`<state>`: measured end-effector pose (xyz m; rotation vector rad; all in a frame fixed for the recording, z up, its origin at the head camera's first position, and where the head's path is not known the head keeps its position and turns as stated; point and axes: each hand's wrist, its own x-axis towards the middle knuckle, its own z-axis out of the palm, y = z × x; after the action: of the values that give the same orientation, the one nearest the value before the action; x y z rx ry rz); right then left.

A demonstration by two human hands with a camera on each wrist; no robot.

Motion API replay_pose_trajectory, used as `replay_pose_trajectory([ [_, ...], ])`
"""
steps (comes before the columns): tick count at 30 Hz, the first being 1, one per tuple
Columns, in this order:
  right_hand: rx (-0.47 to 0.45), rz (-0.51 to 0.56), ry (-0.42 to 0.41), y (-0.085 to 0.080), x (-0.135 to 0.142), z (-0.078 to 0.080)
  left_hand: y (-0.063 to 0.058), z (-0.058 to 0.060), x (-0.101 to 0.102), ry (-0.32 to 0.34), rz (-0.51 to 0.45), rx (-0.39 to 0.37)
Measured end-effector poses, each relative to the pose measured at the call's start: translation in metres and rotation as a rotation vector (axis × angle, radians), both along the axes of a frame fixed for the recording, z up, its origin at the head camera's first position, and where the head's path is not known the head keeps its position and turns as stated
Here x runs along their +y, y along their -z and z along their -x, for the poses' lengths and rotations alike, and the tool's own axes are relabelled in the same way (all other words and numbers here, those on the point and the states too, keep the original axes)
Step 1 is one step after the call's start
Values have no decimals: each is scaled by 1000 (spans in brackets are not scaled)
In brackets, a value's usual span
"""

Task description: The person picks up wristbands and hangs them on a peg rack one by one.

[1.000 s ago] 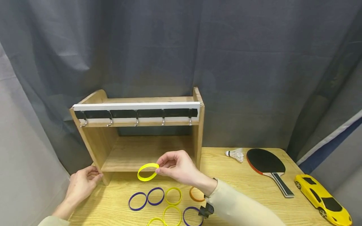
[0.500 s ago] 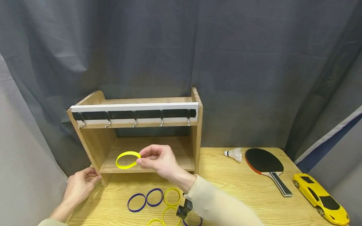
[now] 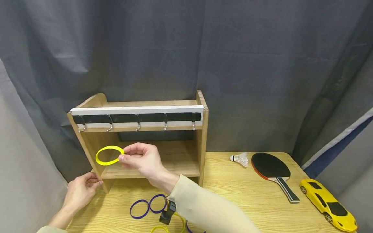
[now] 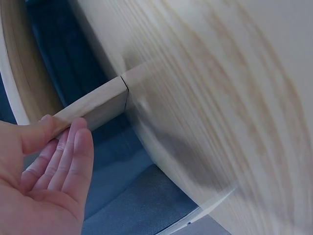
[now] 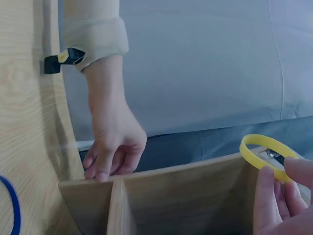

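Observation:
My right hand (image 3: pixel 142 160) pinches a yellow wristband (image 3: pixel 109 147) between thumb and fingers, in front of the left part of a small wooden shelf (image 3: pixel 204 139). In the right wrist view the wristband (image 5: pixel 252 157) appears close to a metal hook (image 5: pixel 272 153). A row of several hooks (image 3: pixel 138 126) runs along the white and black strip at the shelf's front, above the hand. My left hand (image 3: pixel 80 191) grips the lower left side panel. The left wrist view has the thumb and fingers of the hand (image 4: pixel 54 181) around a wooden edge (image 4: pixel 93 100).
Purple wristbands (image 3: pixel 131 212) and yellow wristbands (image 3: pixel 158 227) lie on the table (image 3: pixel 227 184), partly hidden by the right sleeve. To the right are a shuttlecock (image 3: pixel 240 159), a table tennis bat (image 3: pixel 271 165) and a yellow toy car (image 3: pixel 329 204). A grey curtain (image 3: pixel 247 64) hangs behind.
My right hand has carried the yellow wristband leftward and slightly up, from the shelf's lower middle to its left side. The left hand keeps its grip on the shelf.

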<state>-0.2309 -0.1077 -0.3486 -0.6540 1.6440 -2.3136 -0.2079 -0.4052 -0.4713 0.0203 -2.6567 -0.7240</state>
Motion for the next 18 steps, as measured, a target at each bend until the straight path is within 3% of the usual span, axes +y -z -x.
replay_pose_trajectory([
  [10, -128, 168, 35, -25, -45, -4, -2, 0, -2, 0, 12, -6],
  [18, -192, 211, 54, -32, -68, -5, -4, 1, -1, 5, 13, -13],
])
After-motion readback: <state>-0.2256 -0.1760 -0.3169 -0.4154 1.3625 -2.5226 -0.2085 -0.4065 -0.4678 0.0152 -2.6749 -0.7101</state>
